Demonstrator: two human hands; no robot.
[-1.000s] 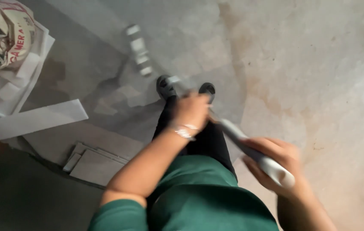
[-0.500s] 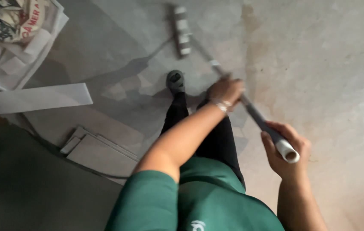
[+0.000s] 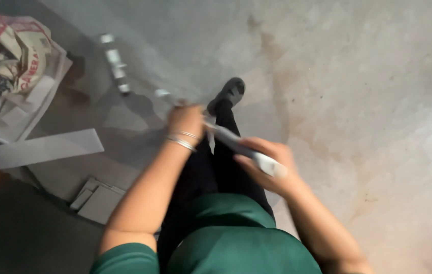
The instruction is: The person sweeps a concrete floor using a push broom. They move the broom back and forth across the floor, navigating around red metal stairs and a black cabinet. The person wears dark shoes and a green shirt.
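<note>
**Both hands on a long grey-white pole above a concrete floor**

The view looks straight down a person in a green top and black trousers. Both bare hands grip one long pole, which runs slantwise from the lower right of centre up toward the upper left.

The right hand, just right of centre, is clenched around the pole's thick, pale end; the fingers wrap over it and the blunt tip sticks out just past them. The left hand, a little above and left of centre, is closed around the pole higher up its length, with thin metal bangles at the wrist. Past the left hand the pole thins into a blurred shaft, and at the upper left a long, narrow grey head lies on the floor; motion blur hides how the two join.

One dark shoe shows just above centre, planted on the grey concrete floor, which carries brownish stains toward the right.

At the upper left corner lies a crumpled printed sack, red, white and dark; its mouth and contents cannot be made out. Just beside and below it rest pale flat sheets. A long pale strip lies at the left edge, mid-height. Lower left, a few flat grey tile pieces are stacked together on the floor.
</note>
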